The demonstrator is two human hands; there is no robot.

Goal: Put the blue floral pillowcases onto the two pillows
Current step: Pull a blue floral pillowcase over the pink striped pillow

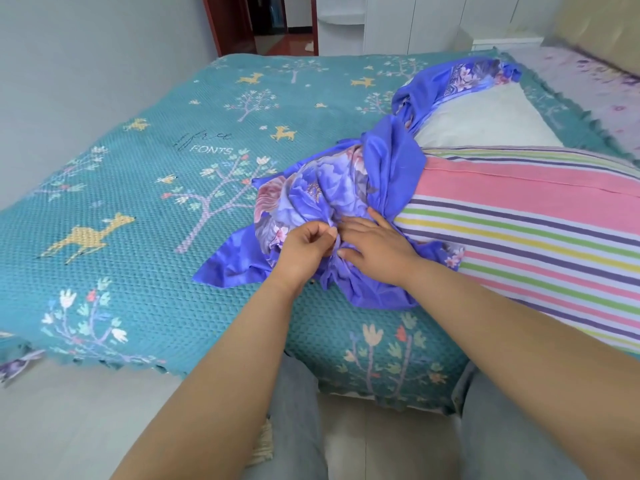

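A blue floral pillowcase [322,192] lies bunched over the left end of a striped pillow [526,230] on the bed. My left hand [304,251] pinches a fold of this fabric between thumb and fingers. My right hand [377,247] lies on the cloth beside it, fingers mostly straight, thumb tucked against the same fold. Farther back, a second blue floral pillowcase [450,84] is draped along the left edge of a white pillow [485,123].
Both pillows sit on a teal bedspread [149,209] with deer and tree patterns. A purple floral sheet [588,84] shows at the far right. Light floor [69,427] lies below the bed edge; a doorway [273,22] is beyond.
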